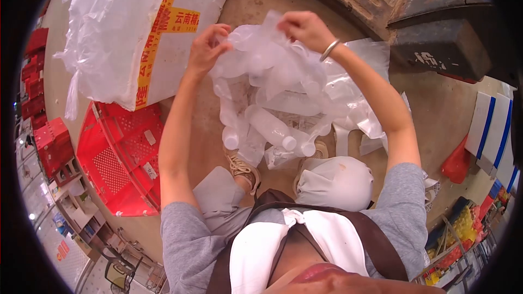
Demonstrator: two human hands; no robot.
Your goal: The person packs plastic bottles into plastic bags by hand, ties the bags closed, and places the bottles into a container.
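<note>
Both hands are raised over a heap of translucent plastic bags (pixel 283 65) on the floor. My left hand (pixel 210 48) is at the heap's upper left edge, fingers curled close to the plastic; whether it grips any is unclear. With a bangle on its wrist, my right hand (pixel 306 28) pinches a piece of thin clear plastic at the top of the heap. Several frosted white bottles, one of them a capped bottle (pixel 271 127), lie among the bags near my shoes. More clear plastic sheet (pixel 365 71) spreads to the right.
A big white box (pixel 188 49) with yellow tape and wrapped plastic stands at upper left. Below it sits a red crate (pixel 117 158). A dark metal frame (pixel 441 46) is at upper right, with white-blue panels (pixel 486 130) and a red bag (pixel 455 162) at the right.
</note>
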